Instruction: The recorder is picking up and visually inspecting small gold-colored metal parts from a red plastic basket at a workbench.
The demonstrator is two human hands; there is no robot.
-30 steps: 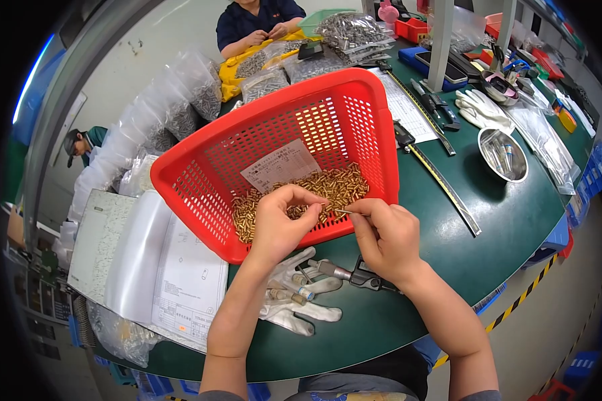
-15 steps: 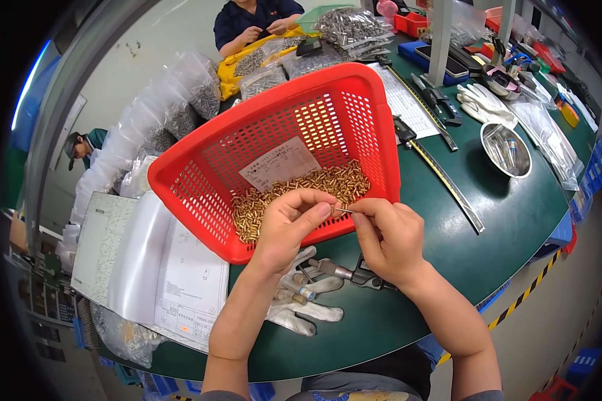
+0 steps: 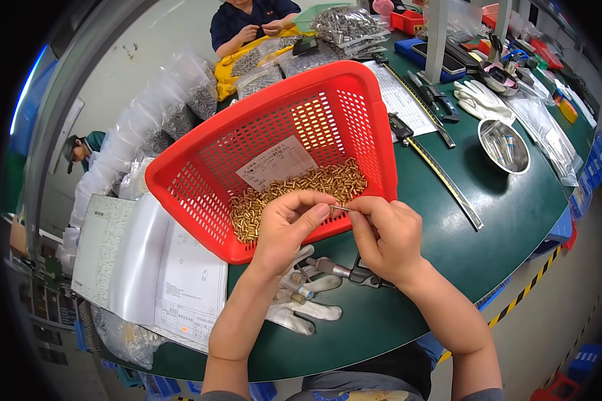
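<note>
Bright, even overhead light filled the scene — shadows beneath both hands fell soft and short. Glare glinted off the steel bowl point(image 3: 504, 145) right of the hands. Fisheye bending curved the table edge point(image 3: 515, 304) — corners went black.

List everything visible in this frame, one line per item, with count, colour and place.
basket: one, red, tilted on the green table
small brass parts: a heap, gold, in the basket's low end
paper slip: one, white, inside the basket
thin pin: one, silvery, between both hands' fingertips
work gloves: white, under the wrists
pliers: one, dark handles, under the right hand
metal bowl: one, silver, right of the basket
long ruler: one, dark, right of the basket
drawing sheets: white, left table edge
bagged parts: many clear bags, far left
co-worker: one, dark shirt, far end
left hand: pinching the pin
right hand: pinching the pin
</note>
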